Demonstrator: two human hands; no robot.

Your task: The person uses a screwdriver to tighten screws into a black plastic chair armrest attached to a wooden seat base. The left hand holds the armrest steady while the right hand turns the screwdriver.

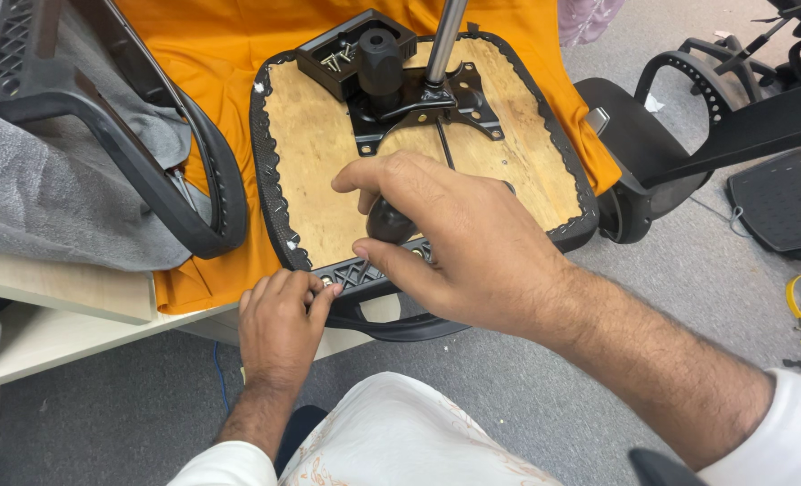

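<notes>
**Armrest bracket going onto an upturned chair seat**

The chair seat [328, 153] lies upside down on an orange cloth [211, 54] over the counter [49, 333], its plywood underside facing up. The black tilt mechanism [409, 99] with its metal gas cylinder [445, 40] already sits on the wood, so that part looks done, though whether every bolt is tight cannot be told.

The right hand [454, 243] is closed in a firm grip around the dark handle of a screwdriver [387, 220], held upright over the near edge of the seat. The left hand [279, 315] has its fingertips pinched at a black armrest bracket [364, 274], which rests against that edge and curves down below the counter; a small fastener seems to be under them, but it is too small to be sure.

Judging by this, 1 armrest is mid-fitting. A small black tray [342, 54] behind holds loose screws, and the chair backrest frame [103, 117] lies unattached at the left.
</notes>
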